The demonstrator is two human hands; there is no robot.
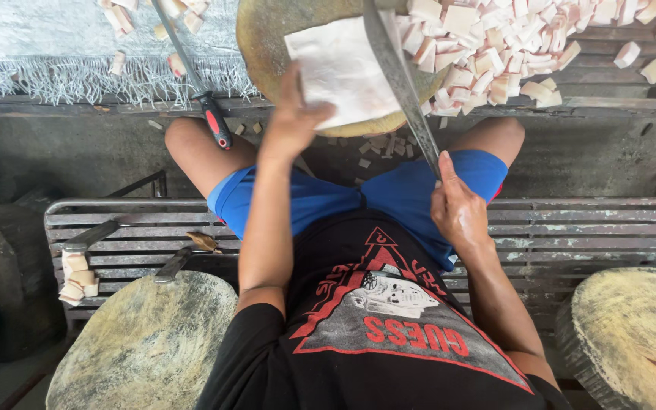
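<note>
A round wooden chopping block (267,45) sits at twelve o'clock, bearing a white slab (339,68) with a heap of cut cubes (495,53) at its two o'clock. The left hand (291,121) presses down on the slab's near edge, fingers spread over it, the slab lying just beyond the fingertips. The right hand (458,209) is clenched around the handle of a long knife (398,76), whose blade crosses the slab's right edge.

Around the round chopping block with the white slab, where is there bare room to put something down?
Bare: the bench slats right of the right hand, and the two round blocks at the bottom corners. Crowded: the cut pieces piled right of the slab, held by the left hand.
</note>
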